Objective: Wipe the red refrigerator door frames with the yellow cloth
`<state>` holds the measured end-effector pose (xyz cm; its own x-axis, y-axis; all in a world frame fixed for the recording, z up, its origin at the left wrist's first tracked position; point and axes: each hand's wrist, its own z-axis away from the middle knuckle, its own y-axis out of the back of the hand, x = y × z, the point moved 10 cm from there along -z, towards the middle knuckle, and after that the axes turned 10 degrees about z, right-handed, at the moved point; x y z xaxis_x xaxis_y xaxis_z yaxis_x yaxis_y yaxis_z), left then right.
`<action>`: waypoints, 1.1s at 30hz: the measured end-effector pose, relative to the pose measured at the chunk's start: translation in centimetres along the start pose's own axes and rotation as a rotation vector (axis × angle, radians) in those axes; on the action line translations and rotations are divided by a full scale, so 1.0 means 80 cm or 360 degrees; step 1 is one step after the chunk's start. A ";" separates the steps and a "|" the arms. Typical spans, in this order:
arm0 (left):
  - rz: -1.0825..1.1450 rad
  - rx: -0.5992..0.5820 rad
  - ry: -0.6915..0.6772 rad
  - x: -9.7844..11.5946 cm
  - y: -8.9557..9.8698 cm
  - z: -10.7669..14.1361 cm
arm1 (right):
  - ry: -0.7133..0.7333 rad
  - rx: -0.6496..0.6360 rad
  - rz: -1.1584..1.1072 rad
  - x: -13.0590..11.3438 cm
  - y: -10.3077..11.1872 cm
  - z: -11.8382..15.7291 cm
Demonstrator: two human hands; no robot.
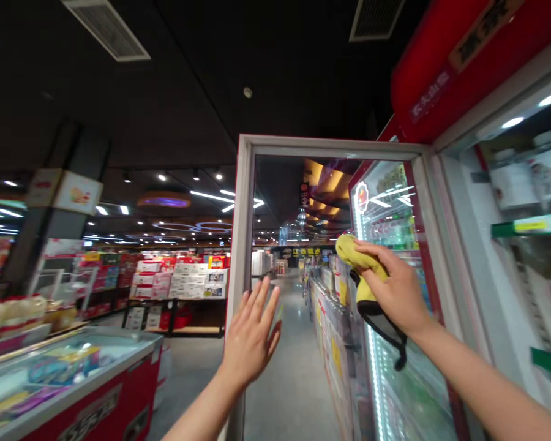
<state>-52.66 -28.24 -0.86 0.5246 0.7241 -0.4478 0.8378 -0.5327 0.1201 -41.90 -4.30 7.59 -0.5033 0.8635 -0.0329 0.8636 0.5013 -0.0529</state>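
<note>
An open glass door [245, 184] with a pale frame stands across the middle of the head view, joined to a lit fridge on the right. My left hand [253, 331] is spread flat near the door's free edge, its fingers pointing up and nothing held in it. Farther right, my right hand [397, 288] grips a yellow cloth [370, 272] with dark edging, in front of the glass. A dark strip of the cloth dangles below the palm. Whether the cloth touches the glass is hard to tell.
Bottles stand on the fridge shelves [528, 225] at the right. A red chest freezer [96, 410] with packets inside is at the lower left. Stacked boxes [188, 282] fill a display behind it. Through the glass an aisle floor [294, 355] shows.
</note>
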 end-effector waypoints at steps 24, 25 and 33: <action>-0.0376 0.0188 -0.0196 -0.022 0.038 -0.102 | 0.1066 -0.0237 0.0593 -0.230 -0.231 -0.198; -0.0369 0.0181 -0.0192 -0.022 0.037 -0.101 | 0.1098 -0.0227 0.0591 -0.231 -0.234 -0.201; -0.0373 0.0227 0.0056 -0.050 0.041 -0.100 | 0.0829 -0.0196 0.0670 -0.235 -0.250 -0.328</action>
<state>-50.81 -29.38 8.39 0.3260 0.8483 -0.4174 0.9084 -0.4033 -0.1103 -48.98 -29.12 35.44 -0.0703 0.8848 0.4607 0.9954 0.0926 -0.0261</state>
